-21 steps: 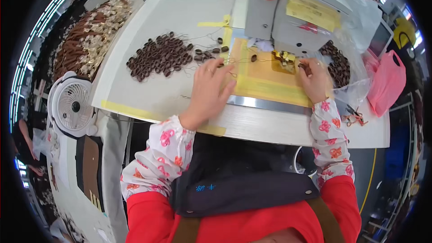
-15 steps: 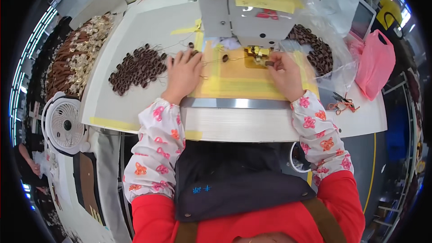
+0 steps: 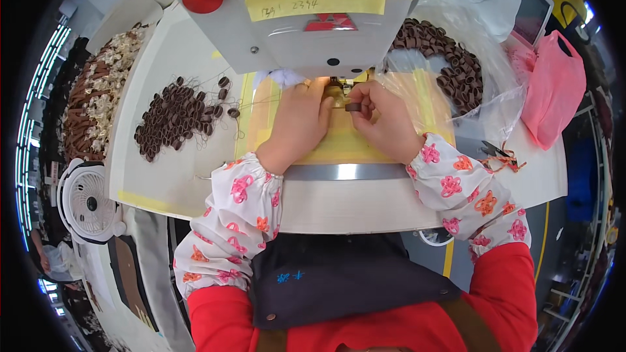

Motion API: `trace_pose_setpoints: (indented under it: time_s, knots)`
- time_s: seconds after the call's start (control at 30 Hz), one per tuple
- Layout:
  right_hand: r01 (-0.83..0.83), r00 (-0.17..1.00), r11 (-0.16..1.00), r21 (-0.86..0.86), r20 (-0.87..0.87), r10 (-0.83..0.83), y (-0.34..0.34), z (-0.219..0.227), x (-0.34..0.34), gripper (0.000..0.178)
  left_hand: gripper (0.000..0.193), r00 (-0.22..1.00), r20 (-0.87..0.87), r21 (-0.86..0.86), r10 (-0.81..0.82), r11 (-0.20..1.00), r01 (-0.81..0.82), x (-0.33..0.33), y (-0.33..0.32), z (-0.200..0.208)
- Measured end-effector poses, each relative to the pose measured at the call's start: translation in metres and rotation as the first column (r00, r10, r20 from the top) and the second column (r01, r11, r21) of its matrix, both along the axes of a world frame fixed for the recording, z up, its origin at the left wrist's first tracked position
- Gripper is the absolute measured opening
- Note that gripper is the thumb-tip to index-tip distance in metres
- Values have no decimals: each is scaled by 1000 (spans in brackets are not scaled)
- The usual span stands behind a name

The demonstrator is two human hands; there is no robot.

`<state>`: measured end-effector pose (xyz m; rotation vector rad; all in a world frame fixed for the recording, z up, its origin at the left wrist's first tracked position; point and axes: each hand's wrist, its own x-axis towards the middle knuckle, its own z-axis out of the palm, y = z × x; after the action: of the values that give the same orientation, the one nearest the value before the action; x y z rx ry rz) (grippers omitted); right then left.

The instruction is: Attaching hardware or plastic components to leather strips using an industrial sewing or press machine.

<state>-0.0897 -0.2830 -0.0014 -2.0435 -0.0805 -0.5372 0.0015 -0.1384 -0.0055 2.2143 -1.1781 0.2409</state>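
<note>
Between the thumb and fingers of my right hand (image 3: 386, 120) is a small dark brown loop (image 3: 353, 107), just to the right of the sewing machine's needle area. My left hand (image 3: 297, 120) reaches in from the other side, close to the brass-coloured plate (image 3: 336, 96). Its thumb shows, but the fingertips are tucked under the head of the grey-white sewing machine (image 3: 287, 45), so its grip is hidden. To the left lies a pile of brown loops (image 3: 173, 117) with loose threads. Single loops trail from the pile, joined by thread toward my left hand.
A second heap of brown loops (image 3: 460, 68) sits in clear plastic at the right. Beyond are a pink plastic bag (image 3: 554, 88) and thread snips (image 3: 499, 153) with orange cord. A white fan (image 3: 90, 202) stands left, below a heap of brown straps (image 3: 98, 104).
My left hand has moved right, from beside the loop pile to the needle area. My right hand has shifted slightly left, still pinching a loop. The view has tilted and come nearer the machine.
</note>
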Motion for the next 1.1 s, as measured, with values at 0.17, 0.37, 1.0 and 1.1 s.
trace_pose_setpoints:
  time_s: [0.17, 0.37, 1.0, 1.1]
  knots:
    - [79, 994, 992, 96, -78, -71, -11, -4, 8, 22, 18, 999, -16, 53, 36, 998, -35, 3, -17, -6]
    - [66, 992, 977, 204, -120, -41, -13, -6, 16, 21, 14, 999, -25, 78, 33, 996, -31, 13, -18, -2]
    - [-56, 998, 870, -491, -54, 34, -2, -9, -2, 32, 26, 941, -312, -31, -132, 991, 129, -10, -2, 4]
    - [-56, 998, 843, -535, -33, 46, 0, -8, -3, 34, 23, 940, -313, -102, -135, 989, 108, -14, 3, 5]
